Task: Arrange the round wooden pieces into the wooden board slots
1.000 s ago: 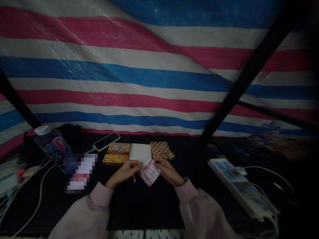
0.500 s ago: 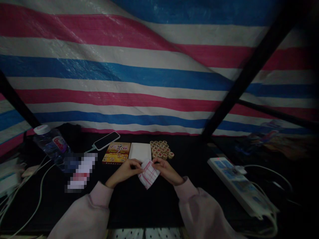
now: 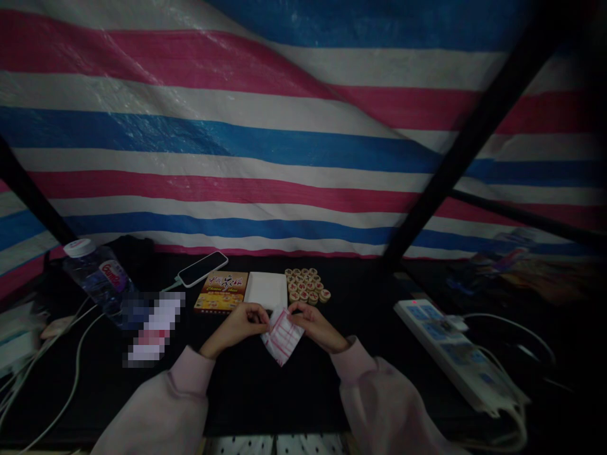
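Note:
A folded white xiangqi board sheet [image 3: 282, 341] with red grid lines hangs between my hands over the black table. My left hand [image 3: 241, 325] pinches its left edge between thumb and fingers. On the opposite side, my right hand [image 3: 315, 322] grips the upper right corner. Just beyond the sheet lies a white box tray [image 3: 265, 289]. To its left is the printed Chinese chess box lid [image 3: 221, 292], and to its right stand round wooden xiangqi pieces [image 3: 306, 284] packed together in rows, with red or dark characters.
A phone [image 3: 203, 268] on a cable lies behind the lid. A large plastic bottle [image 3: 99, 278] stands at the left near white cables. On the right sits a long white power strip [image 3: 455, 354] with plugs. A striped tarp [image 3: 284, 151] closes off the back.
The sheet's lower tip has dropped slightly, and its left side shifts a little to the left. Both hands keep their hold and barely move.

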The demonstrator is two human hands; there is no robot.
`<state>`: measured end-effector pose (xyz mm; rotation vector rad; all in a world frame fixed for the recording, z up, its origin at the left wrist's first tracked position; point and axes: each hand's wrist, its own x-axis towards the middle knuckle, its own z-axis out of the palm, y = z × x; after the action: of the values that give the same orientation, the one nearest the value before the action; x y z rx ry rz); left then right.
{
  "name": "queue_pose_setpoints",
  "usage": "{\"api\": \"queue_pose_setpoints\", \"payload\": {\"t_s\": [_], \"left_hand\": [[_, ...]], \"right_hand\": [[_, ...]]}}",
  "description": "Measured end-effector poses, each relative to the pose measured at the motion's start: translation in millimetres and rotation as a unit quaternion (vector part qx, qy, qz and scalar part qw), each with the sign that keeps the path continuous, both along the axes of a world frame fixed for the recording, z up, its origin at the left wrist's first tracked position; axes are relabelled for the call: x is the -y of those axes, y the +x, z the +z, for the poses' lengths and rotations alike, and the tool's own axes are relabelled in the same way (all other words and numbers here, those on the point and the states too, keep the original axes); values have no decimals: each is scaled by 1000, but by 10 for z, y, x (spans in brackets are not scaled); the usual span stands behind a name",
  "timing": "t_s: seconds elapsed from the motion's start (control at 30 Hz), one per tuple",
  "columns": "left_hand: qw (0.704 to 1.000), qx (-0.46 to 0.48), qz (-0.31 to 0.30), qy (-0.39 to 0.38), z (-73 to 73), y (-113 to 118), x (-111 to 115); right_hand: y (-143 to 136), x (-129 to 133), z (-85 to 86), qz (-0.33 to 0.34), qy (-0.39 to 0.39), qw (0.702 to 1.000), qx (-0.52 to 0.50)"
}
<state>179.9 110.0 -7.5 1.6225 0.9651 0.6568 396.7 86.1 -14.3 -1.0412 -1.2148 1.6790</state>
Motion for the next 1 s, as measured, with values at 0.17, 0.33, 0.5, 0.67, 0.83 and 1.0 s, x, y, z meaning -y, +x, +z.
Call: {"api": "queue_pose_setpoints", "payload": {"t_s": [0.17, 0.33, 0.5, 0.67, 0.83, 1.0], "left_hand": [[999, 17, -28, -39, 46, 15, 33], [998, 35, -60, -9, 69, 15, 53], [995, 47, -59, 64, 57, 2, 45], [992, 48, -94, 66, 105, 21, 73], [986, 58, -148, 43, 188, 40, 123], [983, 52, -175, -10, 178, 19, 135]], "right_hand": [[4, -9, -26, 9, 11, 1000, 3], [-10, 3, 3, 43, 20, 999, 11], [-29, 25, 40, 66, 28, 997, 12], [-40, 31, 26, 74, 36, 997, -1], [-50, 36, 35, 72, 44, 996, -7], [-59, 41, 74, 36, 41, 998, -14]]}}
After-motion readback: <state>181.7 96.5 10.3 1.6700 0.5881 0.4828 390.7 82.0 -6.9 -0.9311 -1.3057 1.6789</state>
